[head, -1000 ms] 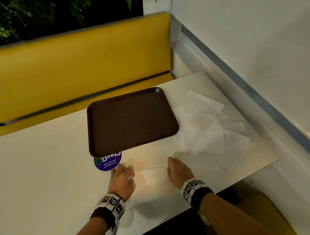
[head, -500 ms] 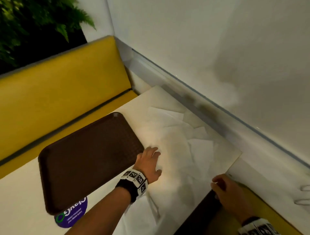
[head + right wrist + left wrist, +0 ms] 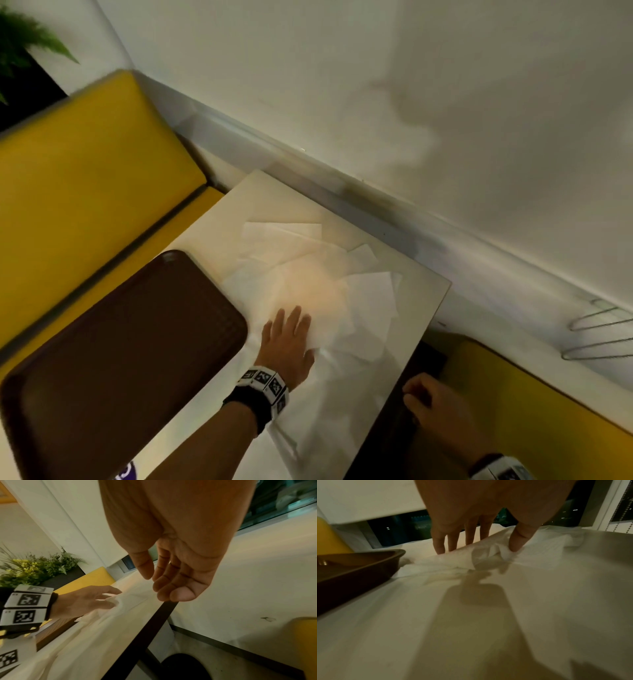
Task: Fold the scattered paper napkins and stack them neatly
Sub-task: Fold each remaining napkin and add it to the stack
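Several white paper napkins (image 3: 301, 260) lie scattered and overlapping on the pale table (image 3: 423, 301), right of the brown tray (image 3: 120, 342). My left hand (image 3: 298, 332) lies on the nearest napkin (image 3: 323, 325) with its fingers straight. In the left wrist view that napkin (image 3: 488, 557) bunches up in a ridge between the fingertips and the thumb (image 3: 515, 545), which presses on the crumple. My right hand (image 3: 421, 394) hangs beyond the table's near right edge, loosely curled and holding nothing; the right wrist view shows its bare palm (image 3: 180, 574).
The tray (image 3: 351, 563) sits close to my left hand's left side. A wall runs along the table's far right side. A yellow bench (image 3: 85, 171) stands behind the table and a yellow seat (image 3: 548, 411) below right. A purple sticker (image 3: 126, 472) peeks out under the tray.
Both hands left the napkin at the table front. The left reached across to the scattered pile and now rests on a napkin. The right dropped off the table edge. My view swung right.
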`<state>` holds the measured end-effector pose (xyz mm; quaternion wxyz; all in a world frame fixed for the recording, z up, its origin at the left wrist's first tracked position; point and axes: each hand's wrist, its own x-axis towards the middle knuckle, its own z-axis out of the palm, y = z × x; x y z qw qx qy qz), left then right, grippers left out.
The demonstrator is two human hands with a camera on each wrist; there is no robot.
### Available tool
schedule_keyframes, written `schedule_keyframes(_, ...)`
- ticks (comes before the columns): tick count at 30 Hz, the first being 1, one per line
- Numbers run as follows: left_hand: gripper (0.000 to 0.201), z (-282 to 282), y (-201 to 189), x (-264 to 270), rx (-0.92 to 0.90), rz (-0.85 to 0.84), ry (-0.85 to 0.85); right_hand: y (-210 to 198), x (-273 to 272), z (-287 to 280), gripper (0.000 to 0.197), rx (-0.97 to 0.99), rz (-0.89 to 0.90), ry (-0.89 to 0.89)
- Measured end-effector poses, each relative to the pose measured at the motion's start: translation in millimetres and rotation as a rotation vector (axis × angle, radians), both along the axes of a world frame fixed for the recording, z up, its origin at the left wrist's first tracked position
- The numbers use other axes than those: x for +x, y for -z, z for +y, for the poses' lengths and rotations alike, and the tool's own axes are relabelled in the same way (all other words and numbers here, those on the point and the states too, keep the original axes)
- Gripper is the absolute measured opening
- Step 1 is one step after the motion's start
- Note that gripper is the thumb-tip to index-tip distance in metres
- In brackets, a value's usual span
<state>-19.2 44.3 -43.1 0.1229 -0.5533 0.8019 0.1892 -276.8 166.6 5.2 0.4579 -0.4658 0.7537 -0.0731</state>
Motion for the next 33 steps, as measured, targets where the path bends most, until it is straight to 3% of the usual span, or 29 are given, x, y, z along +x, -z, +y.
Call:
schedule_keyframes(7, 0.058, -20, 1, 9, 0.028, 0.040, 0.014, -6, 3, -6, 0.004, 0.029, -0.058, -0.041)
schedule_keyframes(10, 0.098, -33, -1, 22, 0.047, 0.039, 0.106, -3, 2, -6, 0.004, 0.039, -0.086, -0.060)
schedule_keyframes(11, 0.096, -35, -5, 24, 0.061, 0.073, 0.090, -3, 2, -6, 0.004, 0.036, -0.094, -0.063)
schedule_keyframes(13, 0.058, -38, -22, 22, 0.083, 0.264, -0.059, -4, 4, -9, 0.004, 0.033, -0.120, -0.047)
schedule_keyframes(15, 0.038, -38, -45, 18, 0.049, 0.523, -0.220, -7, 8, -15, 0.006, -0.008, -0.151, -0.021)
schedule_keyframes(19, 0.027, -25, -124, 16, -0.013, 1.047, -0.506, -30, 28, -54, 0.017, -0.154, -0.301, 0.049)
schedule_keyframes(23, 0.034, -1, -188, 47, 0.092, 1.493, -0.884, -72, 67, -107, 0.057, -0.193, -0.728, 0.140)
schedule_keyframes(25, 0.040, 13, -205, 68, 0.144, 1.595, -1.001, -93, 87, -124, 0.067, -0.150, -0.963, 0.129)
schedule_keyframes(27, 0.039, 27, -213, 86, 0.129, 1.595, -1.068, -115, 108, -132, 0.068, -0.151, -1.050, 0.006)
schedule_keyframes(30, 0.033, 47, -213, 110, 0.083, 1.584, -1.131, -137, 133, -131, 0.048, -0.280, -0.910, -0.223)
schedule_keyframes(33, 0.029, 63, -212, 130, 0.038, 1.596, -1.185, -137, 149, -126, 0.028, -0.286, -0.848, -0.191)
